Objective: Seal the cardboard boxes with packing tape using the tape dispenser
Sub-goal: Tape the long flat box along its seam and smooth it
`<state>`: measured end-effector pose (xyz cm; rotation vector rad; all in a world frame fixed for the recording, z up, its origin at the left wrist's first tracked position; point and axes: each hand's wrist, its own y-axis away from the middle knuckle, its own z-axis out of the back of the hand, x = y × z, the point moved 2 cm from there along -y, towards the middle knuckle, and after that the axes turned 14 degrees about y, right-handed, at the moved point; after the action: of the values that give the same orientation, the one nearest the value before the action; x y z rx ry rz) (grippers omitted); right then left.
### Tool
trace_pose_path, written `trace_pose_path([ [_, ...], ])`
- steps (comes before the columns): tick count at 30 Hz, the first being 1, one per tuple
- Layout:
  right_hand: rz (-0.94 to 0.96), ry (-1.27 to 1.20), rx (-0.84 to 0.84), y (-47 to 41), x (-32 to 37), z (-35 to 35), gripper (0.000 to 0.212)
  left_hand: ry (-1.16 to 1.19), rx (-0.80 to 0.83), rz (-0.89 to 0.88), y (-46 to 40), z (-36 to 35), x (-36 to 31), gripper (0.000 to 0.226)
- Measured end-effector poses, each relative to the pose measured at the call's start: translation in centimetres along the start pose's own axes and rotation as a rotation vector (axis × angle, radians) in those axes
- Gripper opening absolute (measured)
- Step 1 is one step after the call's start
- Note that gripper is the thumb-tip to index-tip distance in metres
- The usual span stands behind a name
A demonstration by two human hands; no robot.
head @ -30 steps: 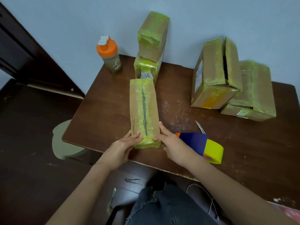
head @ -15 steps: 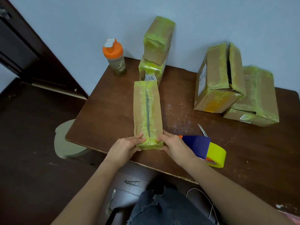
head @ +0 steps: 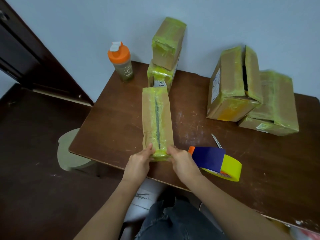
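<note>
A long narrow cardboard box (head: 156,118) lies on the brown table (head: 259,153), yellow tape along its top seam and over its ends. My left hand (head: 140,161) grips the near end's left corner, thumb on top. My right hand (head: 181,161) grips the near end's right corner the same way. The tape dispenser (head: 209,158), blue with an orange tip and a yellow tape roll (head: 231,168), lies on the table just right of my right hand.
Two taped boxes (head: 166,54) are stacked at the back by the wall. Two larger boxes (head: 233,87) sit at the back right, one with an open slit. An orange-lidded bottle (head: 122,64) stands at the back left. A small blade (head: 216,140) lies behind the dispenser. A stool (head: 69,153) stands left of the table.
Both hands have slid from the box's near end face up onto its corners, thumbs now on top. The box stays in place.
</note>
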<state>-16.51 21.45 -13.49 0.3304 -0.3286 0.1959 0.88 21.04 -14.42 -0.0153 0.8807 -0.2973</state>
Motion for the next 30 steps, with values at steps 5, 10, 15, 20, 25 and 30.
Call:
trace_pose_path([
  [5,-0.043,-0.053,0.043,0.4,0.1,1.5,0.046,0.132,0.002,-0.023,0.1,0.8,0.0,0.044],
  [10,0.007,0.258,0.054,1.0,3.4,3.5,0.036,0.106,0.033,-0.025,0.0,1.3,0.4,0.032],
  [15,0.070,0.390,0.120,1.1,4.2,3.9,0.031,0.127,0.015,0.032,-0.2,1.1,0.1,0.028],
  [20,-0.087,0.124,0.021,0.7,2.5,5.2,0.020,0.606,-0.193,0.373,0.6,2.0,-1.4,0.035],
  [25,-0.372,-0.208,0.066,0.2,1.6,4.3,0.061,0.367,-0.383,0.504,0.8,1.4,-3.1,0.067],
  [30,-0.527,-0.556,0.249,-1.2,2.9,1.9,0.041,0.745,-0.380,0.818,0.5,0.1,-2.5,0.035],
])
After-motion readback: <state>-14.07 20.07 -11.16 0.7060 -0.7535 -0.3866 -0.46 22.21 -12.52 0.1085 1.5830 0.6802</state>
